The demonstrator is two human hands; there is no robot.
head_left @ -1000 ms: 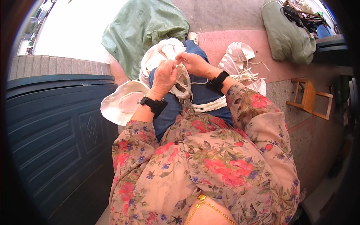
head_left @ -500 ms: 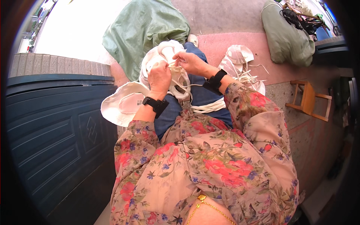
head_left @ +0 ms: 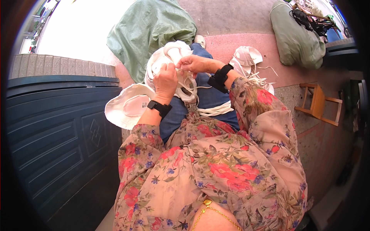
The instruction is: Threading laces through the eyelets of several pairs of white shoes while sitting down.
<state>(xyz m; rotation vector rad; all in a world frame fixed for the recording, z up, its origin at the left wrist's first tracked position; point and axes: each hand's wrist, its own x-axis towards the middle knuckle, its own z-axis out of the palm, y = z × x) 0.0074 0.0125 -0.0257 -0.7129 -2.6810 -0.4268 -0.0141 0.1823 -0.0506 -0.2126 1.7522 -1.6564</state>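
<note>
White shoe uppers [head_left: 156,61], made of fabric with pale cords through them, lie bunched on my lap and knees. My left hand [head_left: 165,81] is closed over the near side of this bundle, its fingertips pinched together. Just right of it, my right hand [head_left: 194,63] is closed too, thumb and forefinger meeting close to my left fingertips. A thin white lace seems to be between them, but the fingers hide most of it. Loose laces [head_left: 216,109] lie in a bunch across my thigh. Left of my left wrist, another white fabric piece [head_left: 125,106] with a small printed label rests open side up.
More white uppers with trailing laces [head_left: 246,61] lie to the right of my knee. A green cloth-covered heap [head_left: 150,30] stands ahead, a stuffed green sack [head_left: 295,38] at far right. A small wooden stool [head_left: 317,102] is on the right, a dark blue panelled door [head_left: 54,131] on the left.
My right hand has turned slightly and lowered, its fingers drawing nearer to my left fingertips. My left hand stays nearly in place; the view has shifted a little.
</note>
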